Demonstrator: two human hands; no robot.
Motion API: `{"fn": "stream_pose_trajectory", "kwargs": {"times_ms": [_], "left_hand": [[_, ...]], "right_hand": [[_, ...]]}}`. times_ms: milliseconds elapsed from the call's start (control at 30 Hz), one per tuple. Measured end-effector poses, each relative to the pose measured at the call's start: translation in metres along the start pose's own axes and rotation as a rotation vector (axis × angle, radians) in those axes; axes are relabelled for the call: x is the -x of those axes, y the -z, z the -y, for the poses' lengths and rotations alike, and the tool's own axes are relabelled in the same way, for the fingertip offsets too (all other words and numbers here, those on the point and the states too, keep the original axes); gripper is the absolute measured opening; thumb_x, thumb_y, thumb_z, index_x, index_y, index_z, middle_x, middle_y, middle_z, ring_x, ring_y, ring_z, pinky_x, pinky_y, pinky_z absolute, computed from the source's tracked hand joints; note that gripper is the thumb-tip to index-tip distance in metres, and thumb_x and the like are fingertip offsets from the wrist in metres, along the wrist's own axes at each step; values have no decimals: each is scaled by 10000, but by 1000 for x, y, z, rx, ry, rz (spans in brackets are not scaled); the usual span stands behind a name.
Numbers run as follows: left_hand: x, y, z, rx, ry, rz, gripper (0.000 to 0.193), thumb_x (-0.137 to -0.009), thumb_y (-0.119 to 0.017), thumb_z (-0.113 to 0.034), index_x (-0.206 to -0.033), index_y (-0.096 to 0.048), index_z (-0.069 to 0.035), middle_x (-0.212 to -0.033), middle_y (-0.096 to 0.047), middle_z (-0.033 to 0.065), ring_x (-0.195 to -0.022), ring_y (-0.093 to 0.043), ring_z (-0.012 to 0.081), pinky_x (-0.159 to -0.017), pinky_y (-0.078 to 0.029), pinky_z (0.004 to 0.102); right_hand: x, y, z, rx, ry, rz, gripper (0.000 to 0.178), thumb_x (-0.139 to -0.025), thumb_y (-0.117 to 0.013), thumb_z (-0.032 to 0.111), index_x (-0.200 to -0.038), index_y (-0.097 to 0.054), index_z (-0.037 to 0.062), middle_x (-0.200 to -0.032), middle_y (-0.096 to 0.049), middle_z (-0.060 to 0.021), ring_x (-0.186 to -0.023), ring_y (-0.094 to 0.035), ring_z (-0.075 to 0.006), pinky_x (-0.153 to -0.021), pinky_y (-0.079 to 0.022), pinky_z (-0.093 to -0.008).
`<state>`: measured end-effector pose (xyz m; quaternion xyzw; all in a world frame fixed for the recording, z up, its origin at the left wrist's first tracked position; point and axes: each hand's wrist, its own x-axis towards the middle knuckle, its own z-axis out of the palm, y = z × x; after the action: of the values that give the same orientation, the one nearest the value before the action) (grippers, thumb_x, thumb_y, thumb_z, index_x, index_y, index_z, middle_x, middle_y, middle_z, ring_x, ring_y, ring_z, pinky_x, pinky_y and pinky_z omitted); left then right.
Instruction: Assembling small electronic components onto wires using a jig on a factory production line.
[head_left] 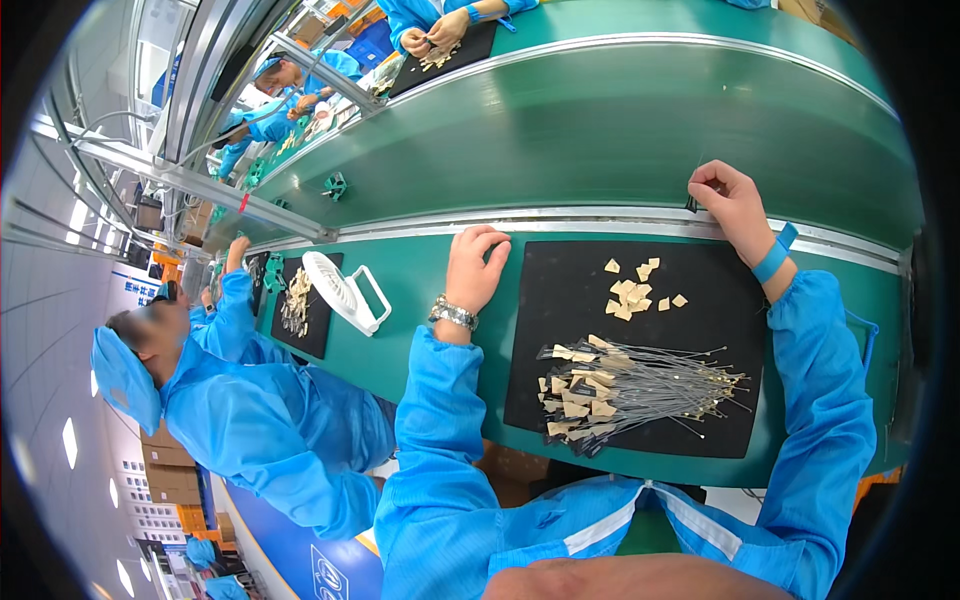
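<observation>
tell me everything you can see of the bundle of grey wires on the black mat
The bundle of grey wires lies in a loose, tangled heap on the near part of the black mat. The strands look thin and run roughly sideways, spreading toward the right, where many end in small pale tips. Flat tan pieces and small dark parts cluster at its left end; their material is unclear. Neither of the person's hands touches it.

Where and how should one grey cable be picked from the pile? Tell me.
Pinch one of the grey cables near its loose tip, coming down from the right. There the thin tips fan out over the black mat, so one should separate more easily; at the left the ends lie crowded among tan pieces.
</observation>
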<state>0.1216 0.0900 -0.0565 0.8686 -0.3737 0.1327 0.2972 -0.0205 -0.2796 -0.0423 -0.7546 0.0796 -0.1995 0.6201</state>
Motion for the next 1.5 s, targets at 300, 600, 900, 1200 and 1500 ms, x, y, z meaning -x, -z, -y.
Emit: {"fn": "stream_pose_trajectory", "kwargs": {"times_ms": [300,600,900,1200,1500], "left_hand": [[2,2,3,10,-3,-4,120,-845,-670,-157,-932,-703,-81,-1025,-646,80,-993,-564,298,-865,-466,395],[2,2,1,24,12,5,127,-846,-663,-161,-934,-705,-79,-1025,-647,83,-996,-566,301,-872,-465,397],[1,2,3,21,-1,3,128,-852,-664,-169,-935,-704,-81,-1031,-649,78,-1005,-561,299,-874,-463,396],[2,2,4,33,7,20,121,-852,-664,-165,-932,-705,-85,-1036,-651,73,-997,-563,295,-867,-463,390],[3,2,4,44,25,23,118,-851,-664,-160,-932,-705,-84,-1029,-650,70,-991,-560,286,-859,-463,382]], "right_hand": [[1,-2,4,2,6,5,136,-862,-653,126,-910,-628,2,-805,-605,-2,-747,-527,-83,-678,-429,-238],[1,-2,-2,-5,9,8,122,-864,-651,120,-904,-628,7,-802,-595,11,-736,-514,-73,-679,-419,-231],[1,-1,0,3,29,19,120,-867,-647,112,-906,-620,2,-806,-602,3,-752,-532,-75,-683,-435,-234],[1,0,-1,25,50,32,123,-865,-642,108,-908,-625,-6,-814,-617,-17,-767,-553,-94,-705,-461,-247],[2,0,0,75,72,27,121,-860,-641,112,-897,-627,-2,-809,-623,-23,-755,-559,-98,-703,-465,-253]]}}
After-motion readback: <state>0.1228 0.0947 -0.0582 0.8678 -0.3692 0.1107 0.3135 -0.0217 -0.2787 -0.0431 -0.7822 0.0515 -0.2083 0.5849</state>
